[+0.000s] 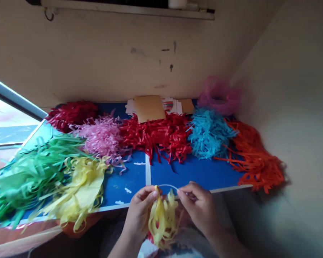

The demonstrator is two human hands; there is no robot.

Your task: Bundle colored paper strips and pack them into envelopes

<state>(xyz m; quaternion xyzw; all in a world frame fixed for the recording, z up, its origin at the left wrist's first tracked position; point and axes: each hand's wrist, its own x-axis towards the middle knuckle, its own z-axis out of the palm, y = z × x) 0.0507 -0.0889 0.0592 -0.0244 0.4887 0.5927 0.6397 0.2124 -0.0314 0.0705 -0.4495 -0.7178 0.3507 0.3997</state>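
Between my hands, over the front edge of the blue table, hangs a yellow tassel (158,225) of looped strips. My left hand (141,208) is closed, pinching the twisted top of the tassel between thumb and fingers. A thin white cord (167,185) arcs from that top across to my right hand (200,204), whose thumb and fingertips pinch its other end. Left of my hands, a heap of yellow strips (84,186) lies on the table, some hanging past its edge.
Piles of green (37,172), pink (103,138), red (158,134), blue (211,132) and orange strips (258,157) cover much of the blue table (174,175). Cards (149,107) lie at the back near purple netting (218,95). Walls stand behind and at right.
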